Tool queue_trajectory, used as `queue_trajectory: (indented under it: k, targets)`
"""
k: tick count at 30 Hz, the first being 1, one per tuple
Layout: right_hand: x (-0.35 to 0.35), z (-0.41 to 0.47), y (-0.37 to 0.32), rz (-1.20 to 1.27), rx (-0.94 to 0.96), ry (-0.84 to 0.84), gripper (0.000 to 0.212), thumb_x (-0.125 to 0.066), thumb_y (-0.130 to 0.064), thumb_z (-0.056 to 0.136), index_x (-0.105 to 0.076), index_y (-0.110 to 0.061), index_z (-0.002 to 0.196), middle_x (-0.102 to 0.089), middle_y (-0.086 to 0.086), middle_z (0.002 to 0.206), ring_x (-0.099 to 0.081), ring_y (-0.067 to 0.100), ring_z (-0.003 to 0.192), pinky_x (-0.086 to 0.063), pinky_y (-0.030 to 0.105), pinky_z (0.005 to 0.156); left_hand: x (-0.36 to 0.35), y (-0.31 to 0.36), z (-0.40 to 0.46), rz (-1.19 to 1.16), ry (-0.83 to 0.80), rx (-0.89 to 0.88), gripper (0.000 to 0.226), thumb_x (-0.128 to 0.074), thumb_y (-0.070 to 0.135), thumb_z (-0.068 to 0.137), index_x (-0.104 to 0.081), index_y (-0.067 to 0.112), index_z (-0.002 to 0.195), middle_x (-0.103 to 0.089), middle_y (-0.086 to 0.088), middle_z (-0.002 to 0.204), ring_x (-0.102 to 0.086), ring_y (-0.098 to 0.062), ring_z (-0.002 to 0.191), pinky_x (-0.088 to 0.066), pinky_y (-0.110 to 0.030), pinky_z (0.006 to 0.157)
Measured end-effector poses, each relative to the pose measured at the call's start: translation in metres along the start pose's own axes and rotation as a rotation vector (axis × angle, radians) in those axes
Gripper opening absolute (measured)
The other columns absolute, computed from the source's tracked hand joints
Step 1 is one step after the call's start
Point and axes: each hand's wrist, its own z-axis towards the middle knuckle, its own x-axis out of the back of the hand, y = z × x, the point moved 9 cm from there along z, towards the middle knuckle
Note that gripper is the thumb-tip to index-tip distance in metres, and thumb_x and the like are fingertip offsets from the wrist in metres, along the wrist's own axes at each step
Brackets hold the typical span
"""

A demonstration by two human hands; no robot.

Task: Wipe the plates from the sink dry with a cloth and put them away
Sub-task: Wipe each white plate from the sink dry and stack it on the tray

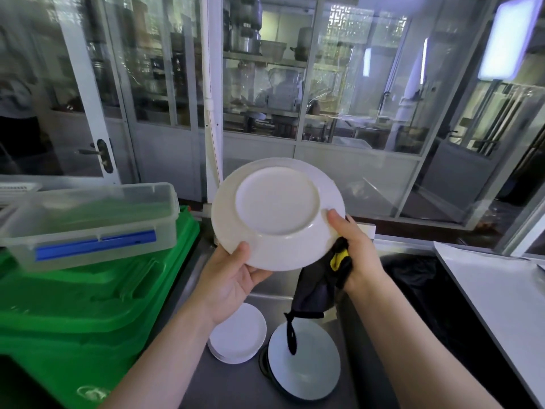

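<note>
**Underside of a plate held up over the sink, cloth in the right hand**

A round white ceramic plate (278, 213) is held in the air above a stainless steel sink (236, 385), tilted so that its underside and raised foot ring face the camera. The left hand (233, 278) grips the plate's rim at about 7 o'clock, thumb lying on the underside and the other fingers curled behind the rim. The right hand (355, 249) holds the rim at about 4 o'clock, thumb tip pressed on the underside just beside the foot ring. The same hand clasps a dark cloth with a yellow patch (320, 284), bunched between palm and plate; the cloth hangs down from the hand, and a black loop trails from its lower end. How the right fingers lie behind the cloth cannot be told.

In the sink, directly below the held plate, stands a stack of small round white plates (239, 335). Just beside it, at 3 o'clock from the stack, lies a larger white plate with a dark rim (305, 360), over which the cloth's loop dangles.

At 9 o'clock from the held plate, a clear plastic lidded box with a blue clip (88, 222) rests on a green plastic crate (88, 305). At 3 o'clock from the sink runs a white countertop (498, 290). Glass-panelled partitions (339, 84) fill the background at 12 o'clock.
</note>
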Motion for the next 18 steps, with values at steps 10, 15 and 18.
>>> queue_trajectory:
  k: [10,15,18]
  targets:
    - [0.008,0.009,-0.030,-0.166,-0.046,-0.076,0.029,-0.074,-0.029,0.070,-0.076,-0.018,0.097,-0.073,0.007,0.095,-0.071,0.023,0.084,-0.057,0.032,0.068,0.030,0.044,0.032,0.128,0.076,0.179,0.037,-0.050,0.045,0.084,-0.078,0.023,0.092,-0.074,0.000,0.086,-0.071,-0.016,0.075,-0.060,-0.029,0.063]
    - [0.016,0.012,-0.020,-0.116,-0.160,0.013,0.029,-0.074,-0.035,0.070,-0.077,-0.015,0.090,-0.074,0.006,0.089,-0.072,0.023,0.077,-0.057,0.032,0.060,0.018,0.057,0.042,0.232,0.064,0.095,0.027,-0.056,0.029,0.080,-0.073,0.020,0.100,-0.075,-0.002,0.090,-0.071,-0.018,0.079,-0.059,-0.031,0.062]
    - [0.021,0.015,-0.014,-0.017,-0.162,0.087,0.044,-0.076,-0.042,0.063,-0.075,-0.016,0.098,-0.074,0.005,0.091,-0.072,0.024,0.078,-0.059,0.036,0.067,0.019,0.042,0.040,0.168,0.102,0.073,0.033,-0.055,0.027,0.081,-0.066,0.016,0.110,-0.072,-0.003,0.096,-0.068,-0.018,0.087,-0.057,-0.030,0.070]
